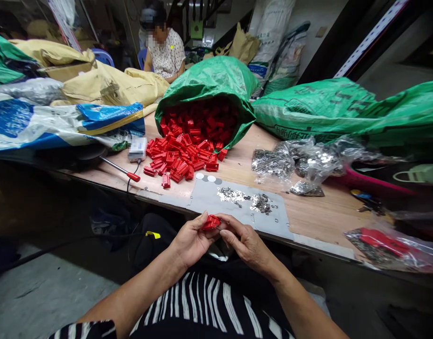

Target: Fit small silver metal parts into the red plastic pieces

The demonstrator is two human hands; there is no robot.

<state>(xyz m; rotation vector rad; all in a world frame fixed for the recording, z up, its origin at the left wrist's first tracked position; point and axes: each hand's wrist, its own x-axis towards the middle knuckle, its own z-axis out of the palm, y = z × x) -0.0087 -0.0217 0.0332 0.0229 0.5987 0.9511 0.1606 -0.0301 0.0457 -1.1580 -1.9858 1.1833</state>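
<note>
The red plastic piece (211, 222) sits just off the table edge, gripped between the thumb and fingers of the left hand (193, 242), seemingly to keep it steady while the curled right hand (249, 245) meets its near side, fingertips close together (whether they pinch something small, I cannot tell). Just beyond the hands, two little piles of metal parts (231, 194) lie on a grey mat (202, 194), probably spread there for easy picking; farther ahead of the left hand, loose red pieces (181, 157) spill from a green sack (209, 77), its mouth turned towards the person, likely for reach.
</note>
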